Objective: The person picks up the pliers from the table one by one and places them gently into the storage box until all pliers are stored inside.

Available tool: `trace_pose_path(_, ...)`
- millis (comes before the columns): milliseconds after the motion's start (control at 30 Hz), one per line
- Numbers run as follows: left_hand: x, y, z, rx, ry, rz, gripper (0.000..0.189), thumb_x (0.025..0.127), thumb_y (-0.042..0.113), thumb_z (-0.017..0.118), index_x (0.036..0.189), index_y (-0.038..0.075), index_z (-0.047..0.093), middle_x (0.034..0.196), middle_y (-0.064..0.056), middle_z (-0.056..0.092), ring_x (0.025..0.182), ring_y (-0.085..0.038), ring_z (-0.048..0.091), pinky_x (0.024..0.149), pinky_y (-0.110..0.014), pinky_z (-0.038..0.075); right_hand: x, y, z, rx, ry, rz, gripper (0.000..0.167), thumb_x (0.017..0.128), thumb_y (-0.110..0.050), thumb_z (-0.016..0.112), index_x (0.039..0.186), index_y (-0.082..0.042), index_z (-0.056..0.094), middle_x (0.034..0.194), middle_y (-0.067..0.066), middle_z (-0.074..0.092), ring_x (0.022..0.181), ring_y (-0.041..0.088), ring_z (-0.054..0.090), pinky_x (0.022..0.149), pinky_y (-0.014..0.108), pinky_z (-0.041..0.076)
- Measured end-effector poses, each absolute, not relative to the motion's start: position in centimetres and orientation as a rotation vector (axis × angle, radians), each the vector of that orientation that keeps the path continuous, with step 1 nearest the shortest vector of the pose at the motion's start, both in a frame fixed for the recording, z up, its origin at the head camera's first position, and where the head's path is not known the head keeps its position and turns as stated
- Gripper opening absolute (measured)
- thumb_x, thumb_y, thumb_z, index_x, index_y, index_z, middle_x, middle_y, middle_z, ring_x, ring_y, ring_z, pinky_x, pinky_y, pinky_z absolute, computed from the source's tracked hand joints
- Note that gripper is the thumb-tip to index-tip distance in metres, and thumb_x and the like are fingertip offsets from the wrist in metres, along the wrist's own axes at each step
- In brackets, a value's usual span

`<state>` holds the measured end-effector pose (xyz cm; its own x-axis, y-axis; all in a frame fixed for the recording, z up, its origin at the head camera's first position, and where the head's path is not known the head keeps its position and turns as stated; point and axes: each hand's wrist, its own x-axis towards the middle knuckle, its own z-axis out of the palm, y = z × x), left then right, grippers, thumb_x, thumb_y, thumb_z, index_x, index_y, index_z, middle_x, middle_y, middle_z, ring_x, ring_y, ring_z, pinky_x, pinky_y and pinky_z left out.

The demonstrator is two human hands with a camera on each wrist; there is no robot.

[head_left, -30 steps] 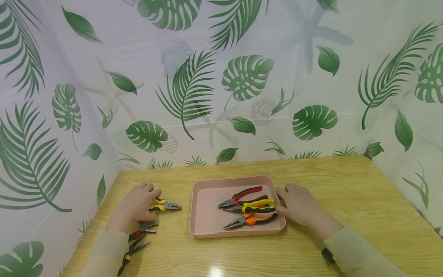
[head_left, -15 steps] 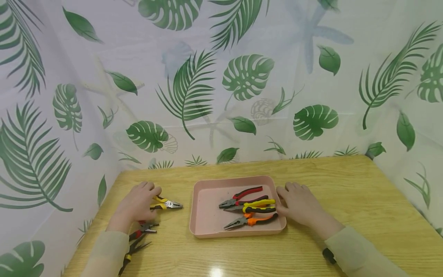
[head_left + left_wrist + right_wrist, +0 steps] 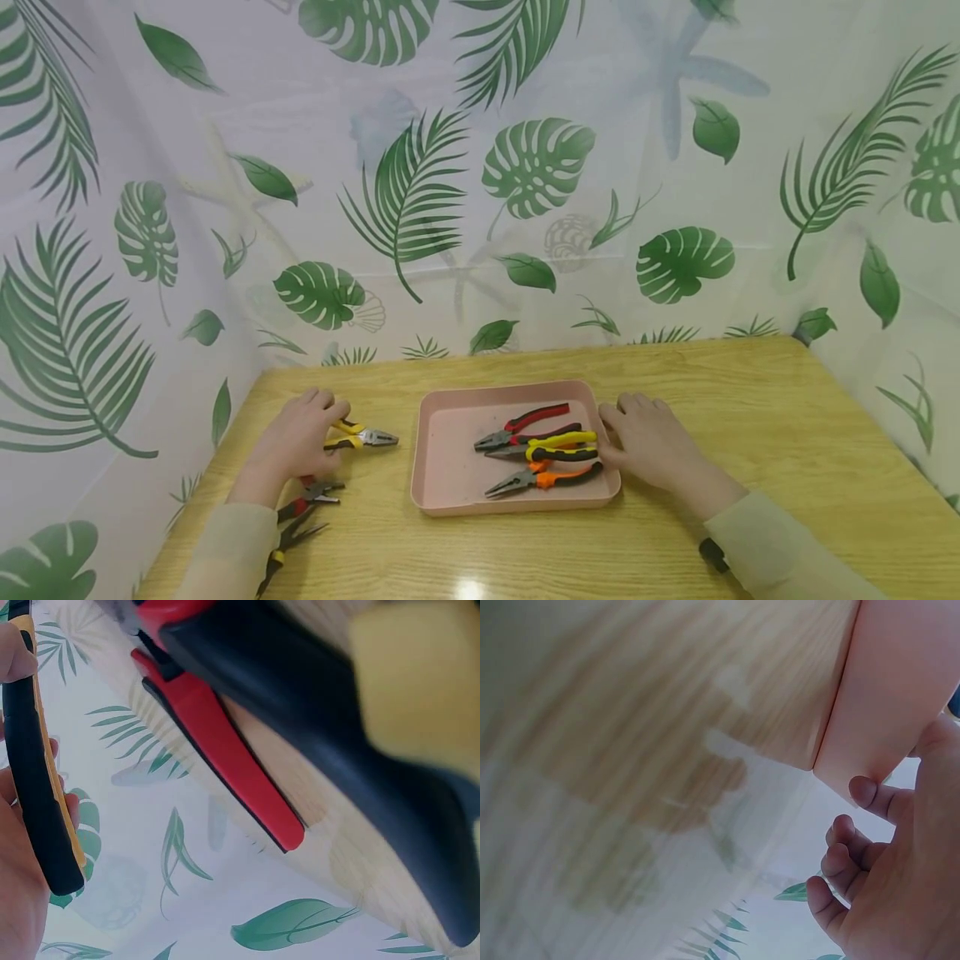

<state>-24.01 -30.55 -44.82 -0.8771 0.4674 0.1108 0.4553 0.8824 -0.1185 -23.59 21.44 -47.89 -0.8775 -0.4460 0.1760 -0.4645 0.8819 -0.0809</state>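
Seemingly at pickup, the left hand grips yellow-handled pliers, the right hand holds the pink tray, and a steady lift seems called for.

Left sleeve: long, pale beige cloth, ending near the wrist
Right sleeve: matching pale beige cloth, softly creased
Small black rounded piece: beside the right sleeve, details unclear
Left hand, right hand: bare
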Motion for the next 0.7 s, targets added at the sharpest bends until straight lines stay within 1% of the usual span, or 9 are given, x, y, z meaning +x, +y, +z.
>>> trace_pose_path(300, -23.9, -29.9, -43.5, -0.75, -2.856, 0.101, 0.051, 0.072, 0.024, 0.081, 0.12, 0.01, 0.069, 0.094, -0.003, 0.054, 0.081, -0.02, 0.041, 0.071, -0.036, 0.04, -23.6, 21.4, -47.8, 0.703, -2.914, 0.185, 0.021, 0.092, -0.037, 0.07, 0.096, -0.02, 0.058, 0.087, 0.001, 0.048, 0.081, 0.02, 0.044, 0.07, 0.038, 0.036)
trace_pose_path(500, -23.7, -29.5, -42.8, -0.76, -2.836, 0.113, 0.049, 0.074, 0.023, 0.08, 0.12, 0.009, 0.069, 0.094, -0.004, 0.054, 0.081, -0.02, 0.041, 0.069, -0.036, 0.039, -23.7, 21.5, -47.8, 0.703, -2.91, 0.195, 0.021, 0.092, -0.036, 0.07, 0.093, -0.02, 0.057, 0.086, 0.001, 0.048, 0.08, 0.019, 0.043, 0.07, 0.037, 0.035)
trace_pose_path(700, -23.5, -29.3, -42.6, -0.753, -2.841, 0.124, 0.047, 0.076, 0.025, 0.079, 0.119, 0.011, 0.067, 0.096, -0.004, 0.056, 0.082, -0.02, 0.043, 0.069, -0.036, 0.041, -23.8, 21.5, -48.0, 0.7, -2.92, 0.187, 0.021, 0.093, -0.037, 0.071, 0.095, -0.021, 0.057, 0.087, 0.001, 0.048, 0.081, 0.02, 0.044, 0.071, 0.038, 0.036)
